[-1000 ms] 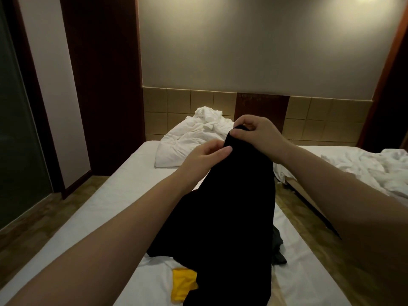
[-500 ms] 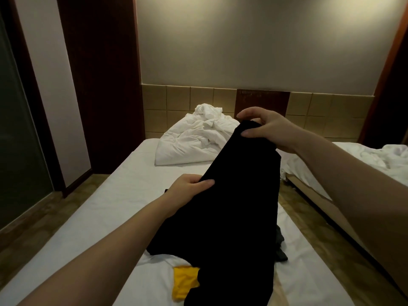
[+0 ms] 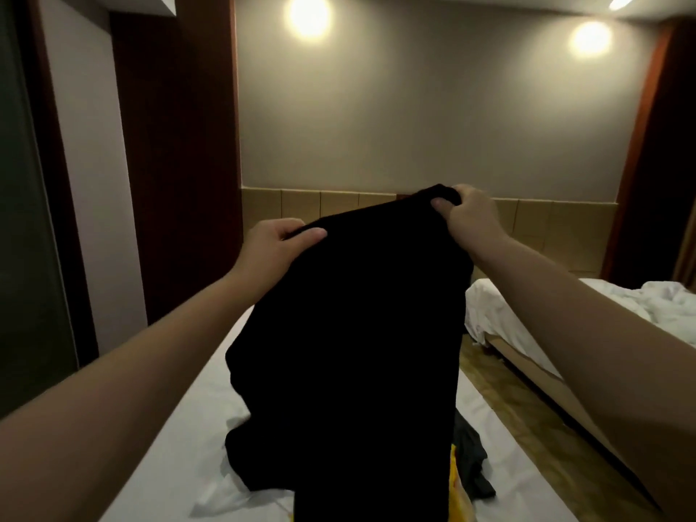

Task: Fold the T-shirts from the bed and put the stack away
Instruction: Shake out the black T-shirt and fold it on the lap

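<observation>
Looking along a white-sheeted bed [image 3: 180, 438] toward a band of tan square headboard panels [image 3: 301, 205] under a plain grey wall [image 3: 414, 107], with a round glowing lamp [image 3: 307, 13] high on it and another further right. To the left, a tall dark wooden panel [image 3: 180, 163]. To the right, across a strip of brown patterned floor [image 3: 501, 401], a second bed with rumpled white bedding [image 3: 663, 303]. On the near sheet, partly hidden behind hanging cloth, a yellow garment [image 3: 455, 472] and, touching it on the right, a crumpled dark grey garment [image 3: 470, 461]; by the cloth's lower left, a crumpled white fold [image 3: 222, 495]. Blocking the middle of the bed and part of the headboard: a plain black T-shirt [image 3: 350, 352], held up in the air above the mattress. Both forearms stretched forward, bare, well apart. Left hand [image 3: 271, 246] clamped on the top edge at its left end, thumb flat across the near face, fingers tucked behind the cloth. Right hand [image 3: 467, 216] higher and further out, fingers curled over a bunched top corner and gripping it. Top edge drawn between the two grips, sloping upward to the right. Hanging from there with the long axis running top to bottom, lower end dropping past the bottom of the view in front of the clothes on the sheet. Too dark to tell neck from hem.
</observation>
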